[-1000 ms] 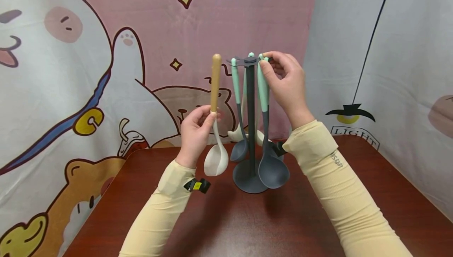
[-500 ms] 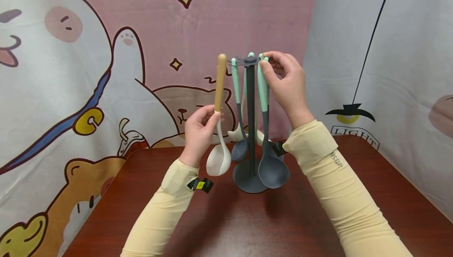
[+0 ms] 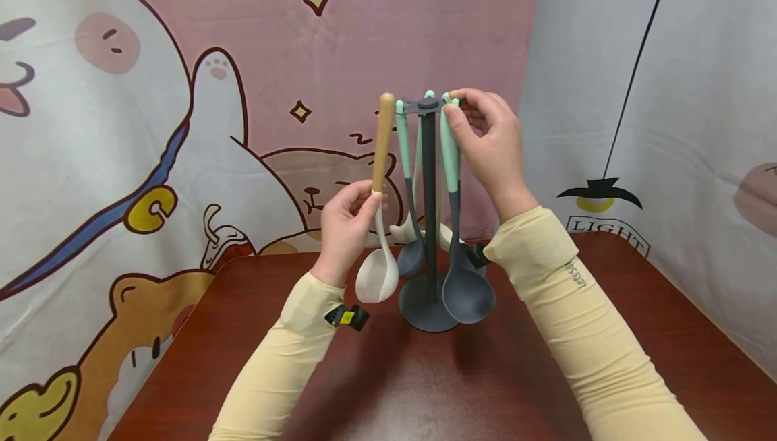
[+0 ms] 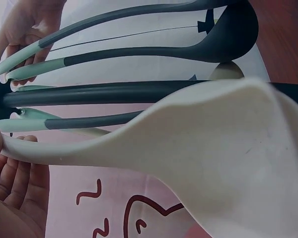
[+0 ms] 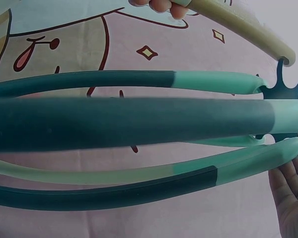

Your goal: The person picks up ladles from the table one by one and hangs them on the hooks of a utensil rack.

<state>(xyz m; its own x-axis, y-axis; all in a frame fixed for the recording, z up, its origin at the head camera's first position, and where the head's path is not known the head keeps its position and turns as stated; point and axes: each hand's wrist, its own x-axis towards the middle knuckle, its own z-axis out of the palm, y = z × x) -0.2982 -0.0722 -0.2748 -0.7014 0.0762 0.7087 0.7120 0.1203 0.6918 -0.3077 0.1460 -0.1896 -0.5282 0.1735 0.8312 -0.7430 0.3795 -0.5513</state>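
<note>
My left hand (image 3: 344, 228) pinches a white ladle (image 3: 378, 276) at its neck, just below the tan handle (image 3: 382, 144). The ladle hangs upright, bowl down, left of a dark utensil rack (image 3: 430, 178). In the right wrist view, the tan handle's end (image 5: 288, 58) overlaps the tip of a rack arm. At the rack's top, my right hand (image 3: 494, 141) pinches the mint handle end of a grey ladle (image 3: 470, 296). From the left wrist, the white bowl (image 4: 223, 148) fills the foreground and the right hand (image 4: 35, 20) shows behind the mint handles.
Several other utensils hang round the rack, among them a smaller grey spoon (image 3: 410, 259) and a cream-coloured one (image 3: 403, 232) behind. The rack's round base (image 3: 419, 316) stands on a reddish-brown table (image 3: 516, 373). A cartoon-printed cloth (image 3: 461, 23) hangs behind.
My left hand has moved the white ladle rightward, closer to the rack, with the handle top leaning slightly right. The right hand keeps its place at the rack's top.
</note>
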